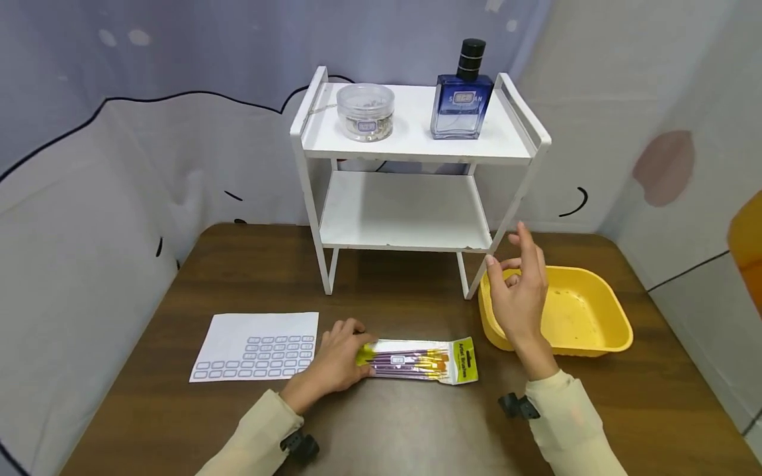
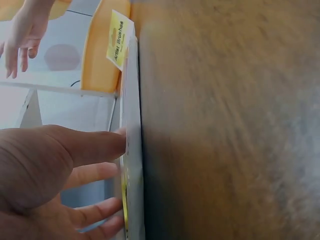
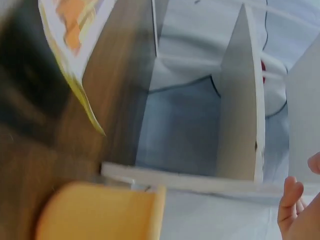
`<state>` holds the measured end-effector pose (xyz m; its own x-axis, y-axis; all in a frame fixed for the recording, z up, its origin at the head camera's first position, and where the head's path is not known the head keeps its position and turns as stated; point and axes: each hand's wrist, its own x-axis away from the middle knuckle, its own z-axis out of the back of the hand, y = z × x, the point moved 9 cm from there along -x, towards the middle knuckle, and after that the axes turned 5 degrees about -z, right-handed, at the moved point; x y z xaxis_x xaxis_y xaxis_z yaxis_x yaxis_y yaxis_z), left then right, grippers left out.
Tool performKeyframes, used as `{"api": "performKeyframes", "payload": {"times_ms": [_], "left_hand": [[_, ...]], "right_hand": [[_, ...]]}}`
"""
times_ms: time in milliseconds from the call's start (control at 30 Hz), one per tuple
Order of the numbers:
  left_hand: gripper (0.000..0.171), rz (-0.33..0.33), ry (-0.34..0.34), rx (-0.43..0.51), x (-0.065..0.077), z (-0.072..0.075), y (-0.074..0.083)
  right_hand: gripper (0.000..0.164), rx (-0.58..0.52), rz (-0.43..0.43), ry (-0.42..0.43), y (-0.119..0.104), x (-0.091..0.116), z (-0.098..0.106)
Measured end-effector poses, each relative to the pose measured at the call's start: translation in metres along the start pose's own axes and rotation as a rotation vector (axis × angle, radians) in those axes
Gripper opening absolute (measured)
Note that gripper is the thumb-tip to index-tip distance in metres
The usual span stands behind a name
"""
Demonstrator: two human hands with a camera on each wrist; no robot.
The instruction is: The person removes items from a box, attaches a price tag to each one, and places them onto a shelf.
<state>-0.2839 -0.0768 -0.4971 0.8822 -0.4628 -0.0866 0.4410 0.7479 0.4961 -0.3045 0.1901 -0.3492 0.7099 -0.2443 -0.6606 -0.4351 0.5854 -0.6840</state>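
A clear packet of artist brushes with purple handles and a green-yellow header lies on the wooden table. My left hand is at its left end, index finger toward the far edge and thumb toward the near one. In the left wrist view, the thumb and spread fingers meet the packet's edge, fairly straight. My right hand is raised in front of the yellow tub, fingers loosely bent, holding nothing. A small printed label sits on the packet.
Behind the packet stands a white two-tier rack. Its top carries a clear round jar and a blue perfume bottle. Left of my left hand lies a sheet of labels. Pale curtains hang around the table.
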Motion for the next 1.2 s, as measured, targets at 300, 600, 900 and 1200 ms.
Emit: {"api": "performKeyframes", "payload": {"times_ms": [300, 600, 900, 1200], "left_hand": [[0.053, -0.041, -0.065, -0.028, -0.008, -0.003, 0.004], [0.037, -0.049, -0.168, -0.036, -0.015, -0.010, 0.007], [0.030, -0.121, -0.153, -0.015, -0.015, -0.007, 0.013], [0.030, -0.181, -0.212, 0.033, -0.016, -0.008, 0.015]], "right_hand": [[0.069, -0.060, 0.204, -0.146, 0.002, -0.034, 0.000], [0.071, -0.133, 0.308, -0.177, 0.005, -0.047, 0.000], [0.075, -0.094, 0.327, -0.150, 0.005, -0.053, 0.004], [0.075, -0.008, 0.321, -0.154, 0.004, -0.053, 0.003]]}}
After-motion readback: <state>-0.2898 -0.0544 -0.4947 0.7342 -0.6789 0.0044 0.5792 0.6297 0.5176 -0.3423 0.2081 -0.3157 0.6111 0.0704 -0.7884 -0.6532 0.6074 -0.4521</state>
